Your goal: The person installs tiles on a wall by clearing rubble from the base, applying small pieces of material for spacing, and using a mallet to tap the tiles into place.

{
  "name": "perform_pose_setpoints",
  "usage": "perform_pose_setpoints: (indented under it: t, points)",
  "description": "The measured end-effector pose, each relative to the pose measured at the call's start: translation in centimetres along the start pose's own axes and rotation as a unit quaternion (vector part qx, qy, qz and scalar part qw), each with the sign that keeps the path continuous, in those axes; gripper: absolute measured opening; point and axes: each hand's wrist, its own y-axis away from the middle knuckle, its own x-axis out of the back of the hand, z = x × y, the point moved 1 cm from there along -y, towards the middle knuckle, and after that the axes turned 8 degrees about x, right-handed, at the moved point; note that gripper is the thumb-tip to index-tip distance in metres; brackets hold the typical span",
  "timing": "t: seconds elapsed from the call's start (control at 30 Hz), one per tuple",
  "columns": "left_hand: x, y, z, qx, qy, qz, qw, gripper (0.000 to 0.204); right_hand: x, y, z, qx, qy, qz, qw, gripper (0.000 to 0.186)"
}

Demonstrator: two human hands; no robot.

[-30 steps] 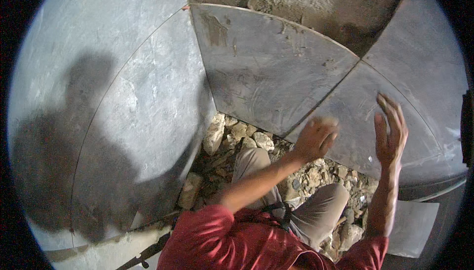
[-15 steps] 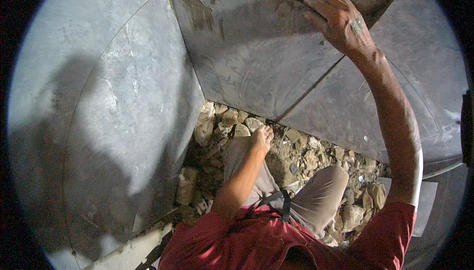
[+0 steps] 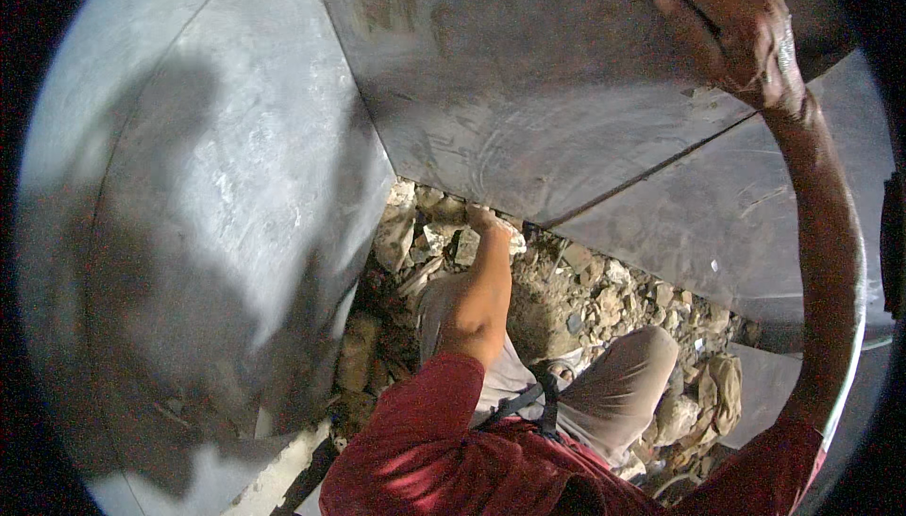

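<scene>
A large smooth grey panel stands before me, smeared with dried brown dirt near its top. My right hand reaches far up at the right. Its fingers bend over the panel's upper edge, with the thumb on the near face. Low down, my left hand is closed at the panel's bottom edge, just above the stones; its fingertips are partly hidden there.
Another grey panel rises on the left and meets the first at a corner. A dark seam divides the front panel from a panel on the right. Broken stones cover the ground around my knees.
My left hand has moved forward from above the stones to the panel's bottom edge. The view has shifted, and my right hand now appears farther up and right, still at the top edge.
</scene>
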Motion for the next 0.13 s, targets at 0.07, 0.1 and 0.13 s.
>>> perform_pose_setpoints:
  t: [0.07,0.1,0.13]
  points:
    - [0.5,-1.1,0.0,0.0,-0.013,0.007,1.0,0.058,-1.0,0.5,0.4,0.02,-0.033,0.005,0.999,0.017]
    - [0.6,-1.9,-0.4,0.004,-0.017,0.006,1.0,0.058,-1.3,0.5,0.3,0.033,-0.02,0.04,0.998,0.018]
    - [0.9,-2.7,-1.1,0.012,-0.017,0.0,1.0,0.059,-1.8,1.2,0.3,0.031,-0.02,0.024,0.999,0.018]
